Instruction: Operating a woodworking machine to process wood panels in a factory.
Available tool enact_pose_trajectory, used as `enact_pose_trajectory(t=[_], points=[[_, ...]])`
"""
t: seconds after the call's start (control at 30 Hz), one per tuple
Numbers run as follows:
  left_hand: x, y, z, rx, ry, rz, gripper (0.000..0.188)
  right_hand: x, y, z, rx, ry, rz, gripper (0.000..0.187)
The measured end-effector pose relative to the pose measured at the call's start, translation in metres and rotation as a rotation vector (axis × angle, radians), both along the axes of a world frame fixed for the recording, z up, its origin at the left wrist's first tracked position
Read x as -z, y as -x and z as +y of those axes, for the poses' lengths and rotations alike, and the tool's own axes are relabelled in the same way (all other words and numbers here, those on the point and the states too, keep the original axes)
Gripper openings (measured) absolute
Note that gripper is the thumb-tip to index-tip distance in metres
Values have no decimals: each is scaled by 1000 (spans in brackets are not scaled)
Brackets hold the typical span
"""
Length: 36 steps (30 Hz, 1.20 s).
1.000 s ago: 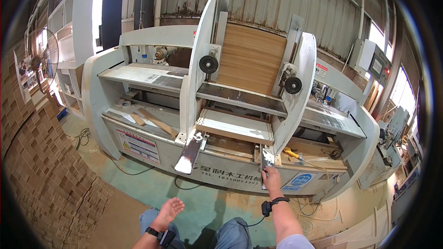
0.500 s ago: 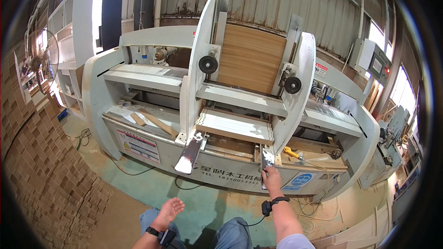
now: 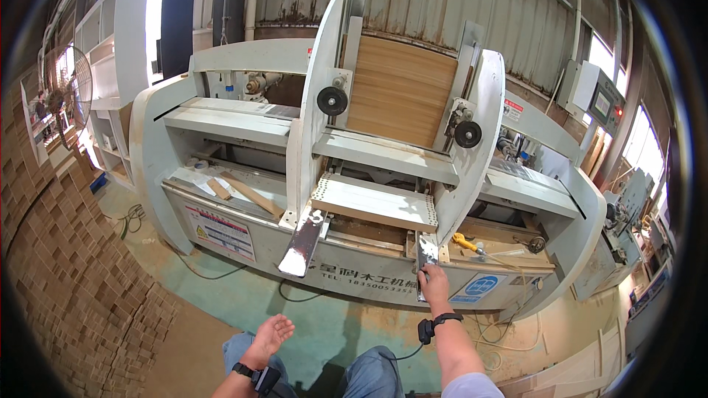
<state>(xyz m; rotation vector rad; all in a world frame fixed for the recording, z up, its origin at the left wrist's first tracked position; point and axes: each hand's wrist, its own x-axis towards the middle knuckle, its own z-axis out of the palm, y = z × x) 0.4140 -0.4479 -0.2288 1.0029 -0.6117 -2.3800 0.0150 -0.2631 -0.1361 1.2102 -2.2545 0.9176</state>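
My right hand [image 3: 434, 282] grips the outer end of the right support arm [image 3: 427, 252], a dark metal bar with worn white patches jutting from the machine's front. My left hand [image 3: 274, 332] hovers empty above my left knee, fingers stretched out. The matching left support arm [image 3: 302, 245] sticks out ahead of it, untouched. Behind both arms, a stack of white-topped panels [image 3: 375, 200] lies between the machine's two upright side plates, with rows of small holes at its ends. Higher up, wood-grain boards [image 3: 402, 92] lean in the slot between the plates.
Black round knobs [image 3: 332, 101] sit on the side plates. A yellow-handled air gun [image 3: 462, 241] and its hose lie on the right ledge, wood strips [image 3: 247, 193] on the left one. A control panel [image 3: 603, 105] stands far right. Stacked wood pieces [image 3: 81, 273] fill the left; cables cross the floor.
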Motion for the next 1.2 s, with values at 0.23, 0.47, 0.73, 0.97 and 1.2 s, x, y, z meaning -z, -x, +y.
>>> enact_pose_trajectory(t=[0.23, 0.47, 0.73, 0.97, 1.2], points=[[3, -10, -2, -19, -42, 71, 18, -6, -5, -1, -18, -37, 20, 17], [-3, -58, -9, -64, -63, 72, 18, -6, -11, 1, 41, -124, -10, 25], [-35, -67, -27, -103, -126, 25, 19, -7, -2, -3, 14, -135, 11, 24], [-142, 62, -91, 1, 209, 169, 29, -4, 4, -1, -28, -129, 40, 29], [-148, 246, -192, -41, 418, 39, 35, -14, -1, 3, -47, -119, -110, 29]])
